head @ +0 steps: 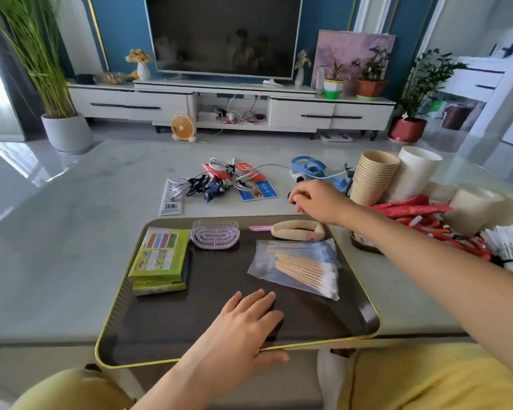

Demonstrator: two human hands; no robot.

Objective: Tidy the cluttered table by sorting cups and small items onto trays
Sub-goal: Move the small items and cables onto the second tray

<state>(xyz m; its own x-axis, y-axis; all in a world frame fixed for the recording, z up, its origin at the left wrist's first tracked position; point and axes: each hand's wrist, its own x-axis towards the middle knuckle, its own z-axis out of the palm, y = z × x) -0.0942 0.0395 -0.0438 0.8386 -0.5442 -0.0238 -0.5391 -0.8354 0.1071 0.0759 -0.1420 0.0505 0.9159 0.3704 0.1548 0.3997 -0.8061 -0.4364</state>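
Reaching beyond the dark tray (160,335), right of centre frame, the right hand (314,199) curled over a small dark item (290,196); grip unclear. It looked light and rigid, best pinched by its sides. The left hand (246,321) lay flat, fingers together, on the tray.

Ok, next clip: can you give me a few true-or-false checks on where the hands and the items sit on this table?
1. The left hand lies flat on the dark tray. True.
2. The bag of cotton swabs lies outside the tray. False: it lies on the tray.
3. The lilac hairbrush sits on the tray next to the stacked green boxes. True.
4. The tangled cables are on the tray. False: they lie on the table beyond its far edge.
5. The right hand rests on the hairbrush. False: it is over the table, past the tray's far right corner.
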